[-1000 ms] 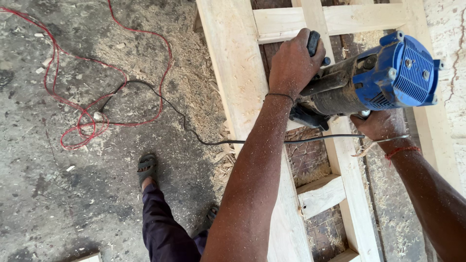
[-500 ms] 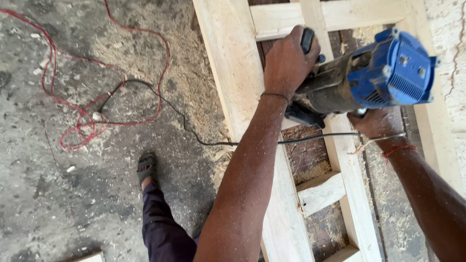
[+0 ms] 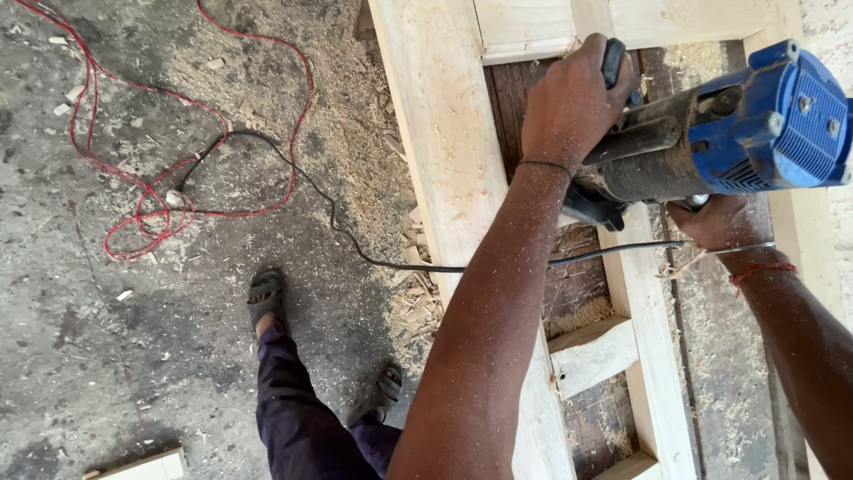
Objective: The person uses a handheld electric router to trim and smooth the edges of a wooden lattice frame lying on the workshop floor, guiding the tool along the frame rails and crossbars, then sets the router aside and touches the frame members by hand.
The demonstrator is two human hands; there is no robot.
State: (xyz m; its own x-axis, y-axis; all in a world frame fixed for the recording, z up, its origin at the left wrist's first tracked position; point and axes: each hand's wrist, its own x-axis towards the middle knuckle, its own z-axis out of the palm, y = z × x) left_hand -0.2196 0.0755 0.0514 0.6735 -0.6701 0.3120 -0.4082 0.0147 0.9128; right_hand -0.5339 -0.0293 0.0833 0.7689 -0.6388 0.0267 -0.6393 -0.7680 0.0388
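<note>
Head view | your left hand [image 3: 573, 102] clamped on the black handle of the blue power tool [image 3: 711, 133] | your right hand [image 3: 720, 222] grips beneath the tool | tool sits over the wooden frame [image 3: 444, 160] | black cord [image 3: 355, 249] trails left of frame

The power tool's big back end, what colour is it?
Bright blue, on the power tool; the head view shows it.

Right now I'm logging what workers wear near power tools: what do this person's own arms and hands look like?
Both forearms are bare, with no sleeves or gloves, and are flecked with pale sawdust. The left hand has a thin dark band around its wrist. The right hand has a red thread tied around its wrist. No rings or watch show.
</note>
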